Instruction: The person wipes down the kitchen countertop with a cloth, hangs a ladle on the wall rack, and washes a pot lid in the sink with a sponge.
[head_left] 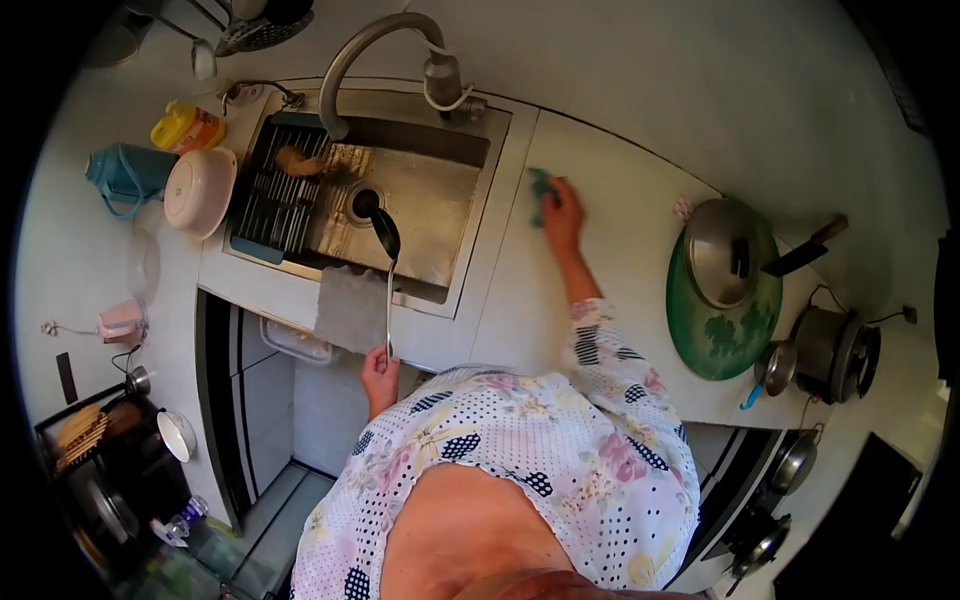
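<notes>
My left hand is closed around the end of a long-handled ladle. The ladle's dark bowl hangs over the sink, near the drain. On the white countertop right of the sink, my right hand presses down on a crumpled green cloth, its fingers bent over it. A grey cloth drapes over the sink's front edge, just left of the ladle handle.
A curved faucet arches over the sink. A roll-up rack spans its left side. Left stand a pink basin and a blue jug. Rightward are a green board, a pan lid, a knife and a pot.
</notes>
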